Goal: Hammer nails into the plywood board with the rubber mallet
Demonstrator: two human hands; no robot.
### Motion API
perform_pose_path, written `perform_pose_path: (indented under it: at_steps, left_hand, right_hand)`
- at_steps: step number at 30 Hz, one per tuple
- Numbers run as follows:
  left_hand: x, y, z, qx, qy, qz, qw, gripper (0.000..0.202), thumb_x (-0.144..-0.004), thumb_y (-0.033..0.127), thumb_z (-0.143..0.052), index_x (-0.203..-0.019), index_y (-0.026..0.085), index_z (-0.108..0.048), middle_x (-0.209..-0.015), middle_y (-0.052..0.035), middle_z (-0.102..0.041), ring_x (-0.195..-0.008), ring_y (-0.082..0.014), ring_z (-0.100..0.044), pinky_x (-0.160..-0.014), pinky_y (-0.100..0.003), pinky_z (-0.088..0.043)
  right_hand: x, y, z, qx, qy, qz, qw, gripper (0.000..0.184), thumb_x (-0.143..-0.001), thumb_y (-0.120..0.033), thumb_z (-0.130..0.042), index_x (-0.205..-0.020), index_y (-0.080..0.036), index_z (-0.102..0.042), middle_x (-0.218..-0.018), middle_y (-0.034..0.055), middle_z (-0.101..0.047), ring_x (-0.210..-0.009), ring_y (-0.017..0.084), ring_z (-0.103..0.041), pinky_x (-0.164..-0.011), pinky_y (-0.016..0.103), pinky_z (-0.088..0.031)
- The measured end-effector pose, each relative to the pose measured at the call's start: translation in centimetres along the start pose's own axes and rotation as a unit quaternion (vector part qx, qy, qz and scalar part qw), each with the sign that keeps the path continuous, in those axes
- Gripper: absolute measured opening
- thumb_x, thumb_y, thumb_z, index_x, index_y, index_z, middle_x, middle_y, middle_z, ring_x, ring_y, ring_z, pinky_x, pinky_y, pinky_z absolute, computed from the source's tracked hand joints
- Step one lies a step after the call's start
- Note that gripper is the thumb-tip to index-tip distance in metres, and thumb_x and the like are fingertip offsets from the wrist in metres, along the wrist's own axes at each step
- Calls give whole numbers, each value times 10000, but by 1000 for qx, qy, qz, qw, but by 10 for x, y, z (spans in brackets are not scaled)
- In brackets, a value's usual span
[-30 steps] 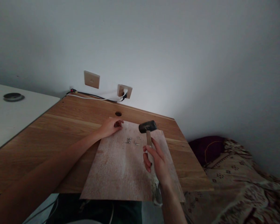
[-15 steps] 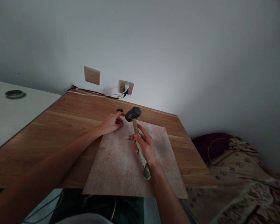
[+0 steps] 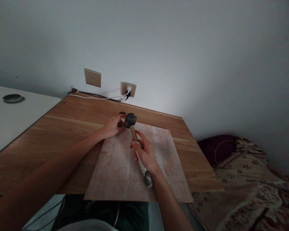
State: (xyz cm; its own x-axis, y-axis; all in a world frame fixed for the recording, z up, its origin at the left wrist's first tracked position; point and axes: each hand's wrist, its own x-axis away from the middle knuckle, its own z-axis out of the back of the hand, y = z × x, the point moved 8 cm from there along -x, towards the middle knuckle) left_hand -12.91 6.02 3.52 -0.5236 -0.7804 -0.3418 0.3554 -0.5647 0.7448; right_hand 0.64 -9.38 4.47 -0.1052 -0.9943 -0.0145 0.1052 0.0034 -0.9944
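Observation:
My right hand (image 3: 144,150) is wrapped round the wooden handle of a hammer (image 3: 130,120). Its dark, blocky head is raised by the board's far left corner, while the pale, worn handle end points back toward me. Close beside the head, my left hand (image 3: 112,126) rests at that corner with thumb and fingers curled together; whatever they pinch is too small or hidden behind the hammer head. Under both hands lies a thin, flat wooden board (image 3: 115,176). Some small bits on it, close to my right fingers, are mostly covered.
The board lies on a wooden desk (image 3: 62,128) against the wall, its near edge overhanging. White and black cables run along the back to a wall socket (image 3: 128,89). A white tabletop (image 3: 19,118) adjoins at left; a bed with patterned bedding (image 3: 245,179) is at right.
The hammer and my right hand have shifted left, bringing the head closer to my left fingers and turning it more end-on. My left hand stays at the board's corner.

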Motion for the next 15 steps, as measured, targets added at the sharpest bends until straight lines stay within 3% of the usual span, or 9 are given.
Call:
perform_pose_path:
  at_steps: [3,6,8,12,15]
  left_hand:
    - [0,-1,-2,2,-4,-9,1000,491,-795,195,-722,-1274,184,-617,-943,-35,-786,-861,-228,-754,-794,-331,-569]
    - [2,0,-5,-11,-18,-25,999,423,-832,189,-675,-1252,191,-630,-940,-37,-766,-837,-211,-731,-803,-339,-565]
    - [3,7,-3,-48,-13,-49,998,431,-823,165,-660,-1252,201,-639,-1025,-58,-748,-946,-229,-709,-886,-379,-557]
    - [9,41,-4,-146,-6,-135,980,396,-813,141,-675,-1203,213,-678,-1238,-108,-674,-1219,-310,-598,-1064,-490,-476]
    - [26,76,-26,-176,-95,-247,948,341,-851,93,-655,-1155,242,-690,-1202,-83,-700,-1186,-279,-623,-1066,-441,-461]
  right_hand:
    - [-2,1,2,-12,7,-14,1000,608,-855,-428,-699,-1407,-208,-569,-777,-22,-706,-363,78,-490,-356,222,-396]
    - [-3,-2,12,-65,53,-8,996,619,-837,-438,-702,-1392,-206,-559,-750,-33,-694,-367,82,-465,-356,230,-387]
    - [-4,-2,22,-93,95,-4,991,638,-823,-426,-707,-1400,-208,-546,-751,-34,-692,-379,88,-467,-358,233,-374]
    - [-7,2,43,-129,156,-8,979,607,-804,-401,-684,-1367,-204,-571,-729,-38,-673,-389,90,-465,-360,233,-355]
    - [-9,7,52,-149,165,-21,975,592,-794,-402,-661,-1344,-196,-589,-706,-42,-661,-385,88,-459,-357,229,-347]
